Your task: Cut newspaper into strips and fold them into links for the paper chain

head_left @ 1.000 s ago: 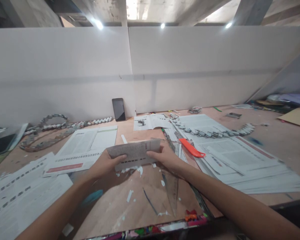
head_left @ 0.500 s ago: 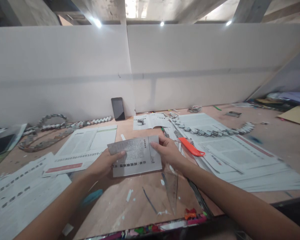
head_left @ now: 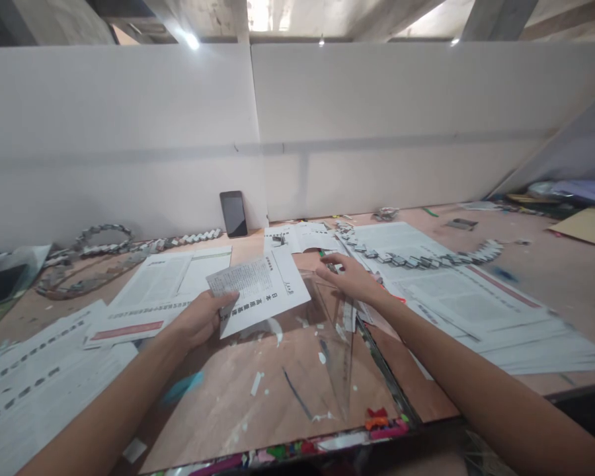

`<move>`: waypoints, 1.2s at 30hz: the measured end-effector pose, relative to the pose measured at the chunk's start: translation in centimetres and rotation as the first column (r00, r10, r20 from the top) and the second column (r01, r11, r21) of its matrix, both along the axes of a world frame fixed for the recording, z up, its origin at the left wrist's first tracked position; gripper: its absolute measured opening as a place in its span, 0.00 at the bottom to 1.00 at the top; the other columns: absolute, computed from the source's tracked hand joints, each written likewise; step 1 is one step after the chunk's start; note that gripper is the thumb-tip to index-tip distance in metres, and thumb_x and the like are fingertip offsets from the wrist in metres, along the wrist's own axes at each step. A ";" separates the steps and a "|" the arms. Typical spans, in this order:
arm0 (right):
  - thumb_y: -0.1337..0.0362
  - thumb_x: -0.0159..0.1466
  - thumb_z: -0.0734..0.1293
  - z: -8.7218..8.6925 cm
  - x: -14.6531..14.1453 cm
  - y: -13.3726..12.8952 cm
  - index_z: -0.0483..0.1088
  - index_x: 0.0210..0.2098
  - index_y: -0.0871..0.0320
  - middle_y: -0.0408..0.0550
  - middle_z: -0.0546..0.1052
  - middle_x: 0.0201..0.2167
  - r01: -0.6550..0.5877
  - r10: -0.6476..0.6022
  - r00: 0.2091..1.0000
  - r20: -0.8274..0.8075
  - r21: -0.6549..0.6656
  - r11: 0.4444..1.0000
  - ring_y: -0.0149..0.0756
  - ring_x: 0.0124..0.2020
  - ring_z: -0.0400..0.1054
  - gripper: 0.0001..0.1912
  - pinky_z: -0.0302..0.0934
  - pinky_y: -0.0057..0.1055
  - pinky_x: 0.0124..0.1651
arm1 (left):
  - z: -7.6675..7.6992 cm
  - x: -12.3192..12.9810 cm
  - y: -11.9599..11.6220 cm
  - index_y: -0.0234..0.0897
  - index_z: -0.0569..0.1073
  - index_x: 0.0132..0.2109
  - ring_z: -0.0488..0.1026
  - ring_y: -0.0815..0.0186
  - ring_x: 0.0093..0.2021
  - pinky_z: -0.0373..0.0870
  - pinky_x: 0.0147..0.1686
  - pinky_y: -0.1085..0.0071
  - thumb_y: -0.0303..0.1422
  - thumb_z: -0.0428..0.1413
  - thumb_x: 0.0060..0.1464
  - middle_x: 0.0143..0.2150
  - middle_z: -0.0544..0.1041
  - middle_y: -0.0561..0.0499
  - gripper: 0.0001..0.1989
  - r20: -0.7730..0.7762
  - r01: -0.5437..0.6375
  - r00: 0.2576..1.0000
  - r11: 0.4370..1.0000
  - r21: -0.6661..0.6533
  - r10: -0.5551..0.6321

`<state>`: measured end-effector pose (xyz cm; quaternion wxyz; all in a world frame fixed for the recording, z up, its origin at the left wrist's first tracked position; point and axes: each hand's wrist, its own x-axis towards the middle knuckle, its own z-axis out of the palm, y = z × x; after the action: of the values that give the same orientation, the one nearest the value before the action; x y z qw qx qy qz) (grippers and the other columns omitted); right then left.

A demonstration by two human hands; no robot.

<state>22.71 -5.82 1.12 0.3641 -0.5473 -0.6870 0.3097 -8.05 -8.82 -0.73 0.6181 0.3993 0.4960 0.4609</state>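
Note:
A printed newspaper sheet (head_left: 277, 301), cut to a small rectangle, is tilted above the table with its print facing me. My left hand (head_left: 205, 317) grips its left edge, thumb on top and fingers beneath. To the right of the sheet, clear of it, my right hand (head_left: 352, 277) reaches over loose paper pieces with thumb and forefinger apart. I cannot make out whether its fingertips touch anything there. An orange-red tool (head_left: 395, 297) is mostly hidden behind that hand and wrist. Below lies a clear set square (head_left: 344, 370) on the table.
A stack of newspaper sheets (head_left: 515, 330) lies right, with a folded-paper chain (head_left: 426, 260) across it. More newspaper pages (head_left: 143, 297) and a coiled paper chain (head_left: 89, 264) are left. A phone (head_left: 234, 215) leans on the white partition (head_left: 377, 132). Scraps line the table's front edge.
My right hand has let go of the sheet and moved right and slightly up. The sheet, now in my left hand alone, has tilted with its right side higher.

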 end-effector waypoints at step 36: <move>0.61 0.60 0.63 0.5 -2.1 -1.9 0.72 0.26 0.57 0.43 0.74 0.25 -0.324 0.324 0.946 -0.008 -0.051 0.945 0.33 0.28 0.66 0.09 0.58 0.28 0.31 | 1.0 1.0 -0.5 0.31 0.75 0.47 0.78 0.58 0.42 0.77 0.41 0.67 0.27 0.59 0.53 0.45 0.80 0.41 0.13 0.014 -0.032 0.999 0.998 0.061 0.031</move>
<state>20.65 -7.68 1.62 0.2939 -0.4361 -0.7596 0.3826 -7.00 -9.35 0.27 0.6016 0.4070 0.4838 0.4882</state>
